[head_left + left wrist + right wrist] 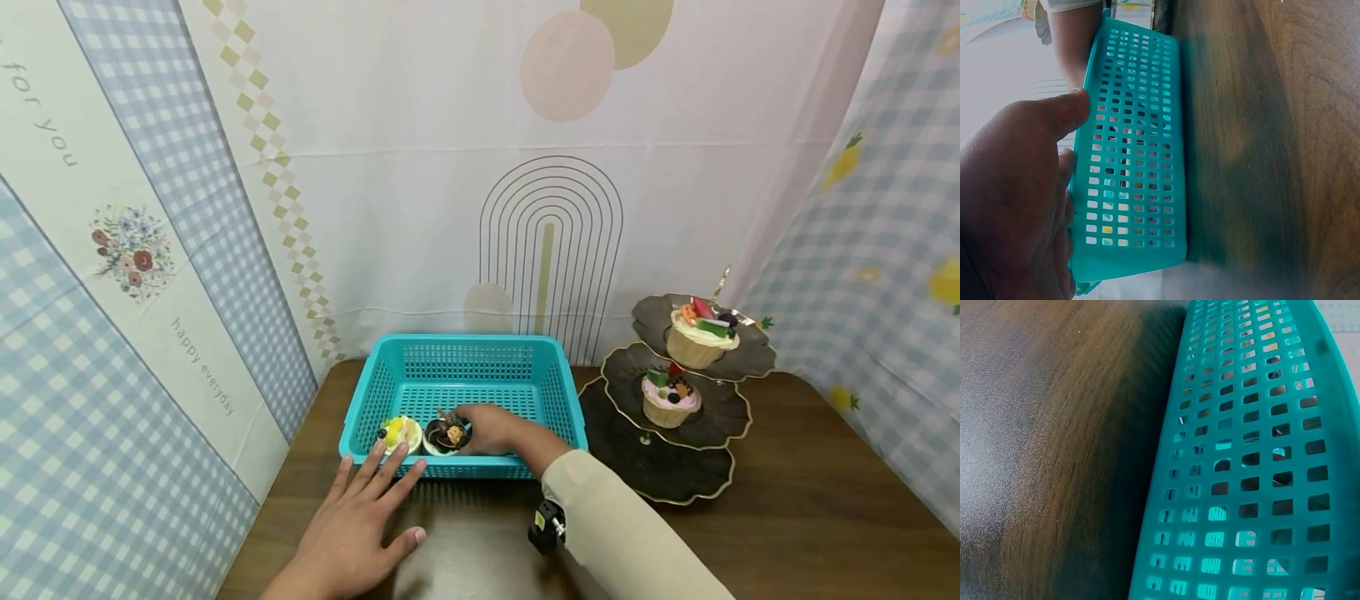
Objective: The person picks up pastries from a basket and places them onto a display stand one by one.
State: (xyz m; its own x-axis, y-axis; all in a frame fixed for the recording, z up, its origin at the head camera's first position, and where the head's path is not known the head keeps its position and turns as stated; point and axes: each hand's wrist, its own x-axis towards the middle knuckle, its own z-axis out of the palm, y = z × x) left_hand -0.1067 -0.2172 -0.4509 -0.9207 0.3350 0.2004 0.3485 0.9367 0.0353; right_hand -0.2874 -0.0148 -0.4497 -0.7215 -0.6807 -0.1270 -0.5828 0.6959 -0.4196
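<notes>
A turquoise plastic basket (487,462) stands on the wooden table. Inside its front left part sit two cupcakes side by side: one with yellow fruit topping (405,431) and one with dark chocolate topping (442,433). My right hand (491,429) reaches over the front rim and holds the chocolate cupcake from its right side; its fingertips are partly hidden. My left hand (352,525) lies with fingers spread at the basket's front left rim. In the left wrist view, my left hand (1019,181) is against the basket's rim. The right wrist view shows only the basket's perforated wall (1235,500) and the table.
Right of the basket stands a dark three-tier stand with gold edges (675,479). Its top tier bears a cream cupcake with fruit (697,337), its middle tier a pink cupcake (670,400). Patterned cloths (390,208) hang behind and at both sides.
</notes>
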